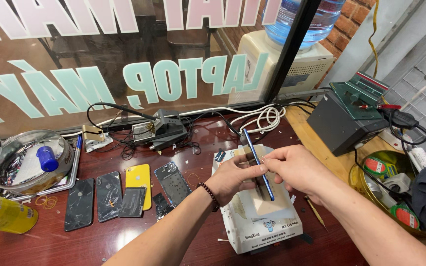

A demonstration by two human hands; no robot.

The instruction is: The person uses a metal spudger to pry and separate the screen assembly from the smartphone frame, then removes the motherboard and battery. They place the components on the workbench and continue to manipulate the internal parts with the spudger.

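Observation:
Both hands meet over a white box-shaped heating machine [260,231] at the table's middle. My left hand [235,175], with a dark bead bracelet on the wrist, grips a blue-edged phone [257,160] held on edge and tilted above the machine. My right hand [297,170] pinches at the phone's edge from the right; a thin pale strand seems to run between its fingers, too fine to be sure. A tan pad [272,204] lies on top of the machine beneath the phone.
Several phone backs and parts lie left, among them a yellow one [138,178] and a black one [80,204]. A metal bowl [23,162] with a blue cap, a yellow bottle [6,215], cables, a black box [343,120] and a yellow tub [395,187] surround the spot.

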